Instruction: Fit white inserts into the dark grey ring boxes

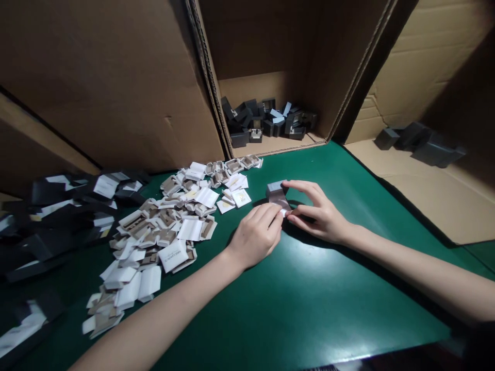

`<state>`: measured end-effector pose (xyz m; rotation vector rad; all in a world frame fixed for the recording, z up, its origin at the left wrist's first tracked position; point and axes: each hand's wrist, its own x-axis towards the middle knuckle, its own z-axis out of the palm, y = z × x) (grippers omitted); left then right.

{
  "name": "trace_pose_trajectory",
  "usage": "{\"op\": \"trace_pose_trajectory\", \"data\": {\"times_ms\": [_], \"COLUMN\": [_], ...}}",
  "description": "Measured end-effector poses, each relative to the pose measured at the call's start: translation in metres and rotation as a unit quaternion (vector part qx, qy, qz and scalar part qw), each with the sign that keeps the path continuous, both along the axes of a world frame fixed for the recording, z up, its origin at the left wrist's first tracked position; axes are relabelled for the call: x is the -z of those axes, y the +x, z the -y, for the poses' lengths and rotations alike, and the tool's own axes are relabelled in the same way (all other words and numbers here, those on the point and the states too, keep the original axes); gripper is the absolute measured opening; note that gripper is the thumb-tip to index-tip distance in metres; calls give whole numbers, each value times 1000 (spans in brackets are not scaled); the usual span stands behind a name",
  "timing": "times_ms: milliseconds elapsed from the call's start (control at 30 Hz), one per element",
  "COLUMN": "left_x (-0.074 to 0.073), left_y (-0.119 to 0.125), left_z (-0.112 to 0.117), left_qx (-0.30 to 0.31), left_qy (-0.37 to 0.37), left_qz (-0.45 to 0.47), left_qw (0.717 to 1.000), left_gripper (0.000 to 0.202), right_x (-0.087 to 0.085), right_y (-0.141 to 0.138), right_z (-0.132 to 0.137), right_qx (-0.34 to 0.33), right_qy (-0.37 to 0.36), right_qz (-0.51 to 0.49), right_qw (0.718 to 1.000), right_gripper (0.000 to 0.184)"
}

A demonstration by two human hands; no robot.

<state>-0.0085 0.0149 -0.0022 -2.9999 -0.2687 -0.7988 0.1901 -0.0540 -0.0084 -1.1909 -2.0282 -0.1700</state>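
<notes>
Grey box [276, 187]: one, small, its lid raised, standing on the bench [309, 299] between the two hands and touched by both.
Left hand [258, 232]: forearm slanting up from the near left, back of the hand upward, fingers bunched and bent over the box's near end; they hide their own tips, so I cannot tell how tightly they close, or on what.
Right hand [319, 210]: forearm reaching in from the right, index finger stretched to the box's far top corner, thumb and the other fingers curled back at the near end, so the box is held across its right side.
White piece [283, 212]: one small bit, showing where the fingertips of both hands meet.
White card trays [166, 237]: dozens, heaped left of the left hand, too overlapped to count.
Cards with yellowish marks [240, 198]: at least two, flat, just beyond and left of the left hand.
Black boxes [240, 138]: more than ten, jumbled in an open carton [255, 82] beyond the hands, several lids up.
Dark grey boxes [431, 147]: at least three, beyond the right hand, on cardboard [425, 201].
Dark cases [46, 245]: several, blurred, farthest left of the hands, with white slips [106, 185] among them.
</notes>
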Motion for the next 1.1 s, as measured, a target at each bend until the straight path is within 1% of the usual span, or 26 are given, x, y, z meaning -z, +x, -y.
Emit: {"op": "trace_pose_trajectory", "data": {"times_ms": [133, 233, 300, 367, 433, 500, 600, 667, 700, 767, 833, 900, 967, 1000, 1100], "left_x": [1, -8, -18, -28, -35, -36, -33, -34, -35, -40, -46, -48, -45, -42, -28], "left_y": [-2, -4, -8, -14, -21, -28, -34, -35, -34, -31, -27, -21, -15, -13, -8], "left_z": [-2, -8, -16, -26, -38, -49, -59, -62, -62, -60, -54, -44, -32, -26, -14], "left_qx": [27, 19, -15, -65, -113, -140, -150, -142, -134, -109, -67, -15, 24, 31, 29], "left_qy": [-13, -18, -18, -15, -9, 1, 6, 2, 0, -10, -46, -109, -177, -206, -287], "left_qz": [-10, -23, -44, -70, -94, -112, -130, -121, -100, -30, 48, 103, 135, 145, 161], "left_qw": [999, 999, 999, 995, 989, 984, 980, 982, 986, 994, 996, 989, 975, 967, 944], "left_gripper": [31, 31, 28, 23, 23, 27, 17, 9, 8, 12, 15, 14, 12, 10, 9], "right_x": [-1, 0, 0, 1, 0, -1, -2, -1, -1, 0, 0, -1, -3, -4, -6], "right_y": [2, 4, 4, 5, 5, 5, 4, 4, 4, 4, 4, 5, 5, 5, 6], "right_z": [0, 1, 1, 0, 0, -1, -1, -1, -1, 0, 0, 2, 4, 5, 5], "right_qx": [26, 35, 38, 31, 18, 0, -31, -45, -49, -55, -63, -78, -108, -129, -174], "right_qy": [-24, -39, -51, -65, -80, -93, -98, -91, -86, -77, -69, -69, -81, -94, -142], "right_qz": [-21, -32, -45, -60, -70, -72, -60, -44, -37, -27, -30, -42, -56, -66, -126], "right_qw": [999, 998, 997, 996, 994, 993, 993, 994, 994, 995, 995, 994, 989, 985, 966], "right_gripper": [6, 8, 9, 10, 9, 9, 10, 10, 11, 11, 16, 24, 28, 29, 24]}}
